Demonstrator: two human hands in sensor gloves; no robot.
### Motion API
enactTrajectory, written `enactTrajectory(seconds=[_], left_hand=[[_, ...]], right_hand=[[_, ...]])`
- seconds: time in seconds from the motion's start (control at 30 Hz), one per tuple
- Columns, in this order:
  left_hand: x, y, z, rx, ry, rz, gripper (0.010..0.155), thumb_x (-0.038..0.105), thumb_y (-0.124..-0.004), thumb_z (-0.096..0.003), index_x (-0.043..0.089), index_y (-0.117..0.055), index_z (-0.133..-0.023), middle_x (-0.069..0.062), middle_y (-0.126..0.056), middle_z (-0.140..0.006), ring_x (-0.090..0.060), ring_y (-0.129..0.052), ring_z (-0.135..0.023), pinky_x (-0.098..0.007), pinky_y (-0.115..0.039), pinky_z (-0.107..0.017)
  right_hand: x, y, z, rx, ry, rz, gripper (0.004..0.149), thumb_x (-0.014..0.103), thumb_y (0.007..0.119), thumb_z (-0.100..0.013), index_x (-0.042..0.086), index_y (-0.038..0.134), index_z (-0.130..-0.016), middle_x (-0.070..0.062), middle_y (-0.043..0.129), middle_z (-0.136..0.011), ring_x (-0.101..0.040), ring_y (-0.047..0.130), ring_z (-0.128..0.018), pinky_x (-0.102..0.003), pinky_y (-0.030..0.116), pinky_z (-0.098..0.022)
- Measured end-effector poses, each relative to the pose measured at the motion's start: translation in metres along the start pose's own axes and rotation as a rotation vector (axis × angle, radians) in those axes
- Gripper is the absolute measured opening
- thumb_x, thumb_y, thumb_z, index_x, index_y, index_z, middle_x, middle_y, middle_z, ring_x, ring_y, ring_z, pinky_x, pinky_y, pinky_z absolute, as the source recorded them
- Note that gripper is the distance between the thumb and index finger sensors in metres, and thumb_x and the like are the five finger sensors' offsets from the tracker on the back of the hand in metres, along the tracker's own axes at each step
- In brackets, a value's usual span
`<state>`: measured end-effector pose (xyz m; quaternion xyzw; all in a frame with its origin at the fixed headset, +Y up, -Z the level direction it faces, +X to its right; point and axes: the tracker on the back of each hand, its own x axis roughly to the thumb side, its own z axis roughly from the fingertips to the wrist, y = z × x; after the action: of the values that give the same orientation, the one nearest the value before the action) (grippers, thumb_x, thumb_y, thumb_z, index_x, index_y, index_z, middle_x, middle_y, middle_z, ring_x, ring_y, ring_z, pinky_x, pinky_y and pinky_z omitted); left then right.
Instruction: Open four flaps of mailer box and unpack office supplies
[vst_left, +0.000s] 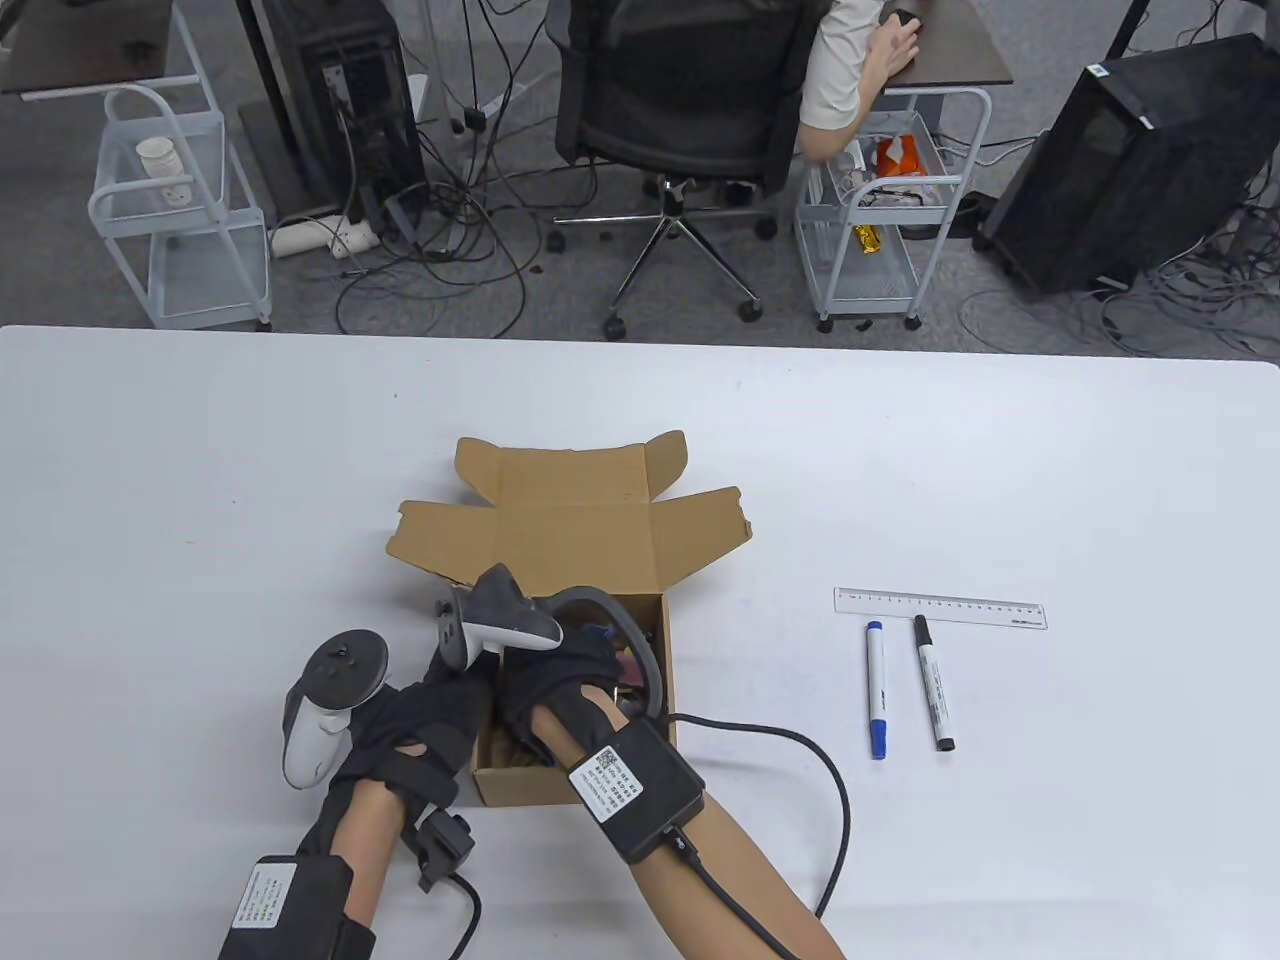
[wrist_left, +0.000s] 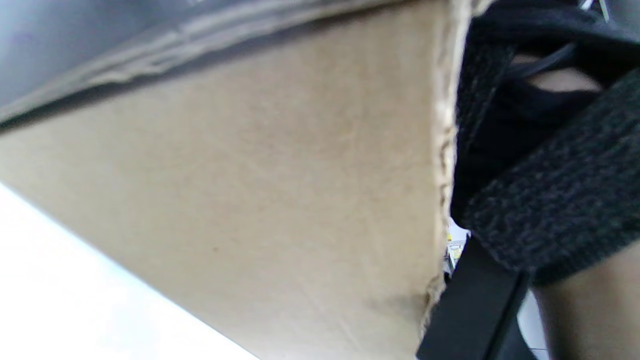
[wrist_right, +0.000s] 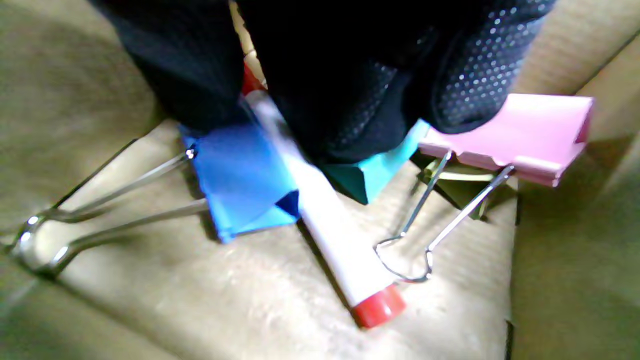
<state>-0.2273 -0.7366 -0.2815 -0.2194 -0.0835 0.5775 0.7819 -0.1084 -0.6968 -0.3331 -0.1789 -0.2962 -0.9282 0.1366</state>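
The brown mailer box (vst_left: 570, 540) stands open at the table's middle, flaps spread back and sideways. My left hand (vst_left: 445, 695) grips the box's left wall at the rim; that wall's outer face fills the left wrist view (wrist_left: 275, 175). My right hand (vst_left: 560, 680) reaches down inside the box. In the right wrist view its fingers (wrist_right: 350, 75) close around a white marker with a red cap (wrist_right: 340, 240), which lies over a blue binder clip (wrist_right: 240, 185). A teal clip (wrist_right: 380, 170) and a pink clip (wrist_right: 525, 130) lie beside it on the box floor.
A clear ruler (vst_left: 940, 608), a blue marker (vst_left: 876, 690) and a black marker (vst_left: 932, 683) lie on the table to the right of the box. The right arm's cable (vst_left: 800, 750) loops across the table by the box.
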Motion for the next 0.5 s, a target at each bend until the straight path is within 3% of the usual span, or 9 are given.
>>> enactTrajectory(seconds=[0.1, 0.13, 0.2, 0.5], left_hand=[[0.000, 0.000, 0.000, 0.003, 0.001, -0.005, 0.080, 0.052, -0.048, -0.0639, 0.011, -0.001, -0.114, -0.028, -0.006, -0.124, -0.056, -0.019, -0.115, -0.067, -0.033, -0.079], [0.000, 0.000, 0.000, 0.004, 0.002, -0.006, 0.080, 0.052, -0.048, -0.0639, 0.010, -0.001, -0.114, -0.029, -0.006, -0.124, -0.056, -0.019, -0.115, -0.067, -0.033, -0.079], [0.000, 0.000, 0.000, 0.005, 0.002, -0.009, 0.080, 0.052, -0.048, -0.0638, 0.010, -0.001, -0.114, -0.029, -0.006, -0.124, -0.056, -0.019, -0.115, -0.067, -0.034, -0.079], [0.000, 0.001, -0.001, 0.008, 0.004, -0.024, 0.080, 0.050, -0.048, -0.0642, 0.009, -0.001, -0.114, -0.029, -0.006, -0.124, -0.056, -0.019, -0.115, -0.067, -0.033, -0.079]], right_hand=[[0.001, 0.002, -0.002, 0.033, -0.006, -0.004, 0.063, 0.045, 0.083, -0.057, 0.012, 0.067, -0.107, -0.001, 0.084, -0.097, -0.027, 0.093, -0.077, -0.059, 0.078, -0.068], [0.000, 0.003, -0.003, 0.045, -0.006, -0.012, 0.063, 0.045, 0.083, -0.057, 0.011, 0.066, -0.108, -0.012, 0.083, -0.096, -0.027, 0.091, -0.078, -0.061, 0.076, -0.068], [0.001, 0.005, -0.006, 0.078, -0.021, -0.025, 0.066, 0.043, 0.082, -0.057, 0.007, 0.062, -0.108, -0.013, 0.079, -0.095, -0.030, 0.087, -0.078, -0.064, 0.072, -0.068], [0.001, 0.006, -0.011, 0.120, -0.024, -0.030, 0.063, 0.043, 0.077, -0.058, 0.004, 0.060, -0.105, -0.014, 0.076, -0.091, -0.033, 0.083, -0.075, -0.069, 0.066, -0.066]])
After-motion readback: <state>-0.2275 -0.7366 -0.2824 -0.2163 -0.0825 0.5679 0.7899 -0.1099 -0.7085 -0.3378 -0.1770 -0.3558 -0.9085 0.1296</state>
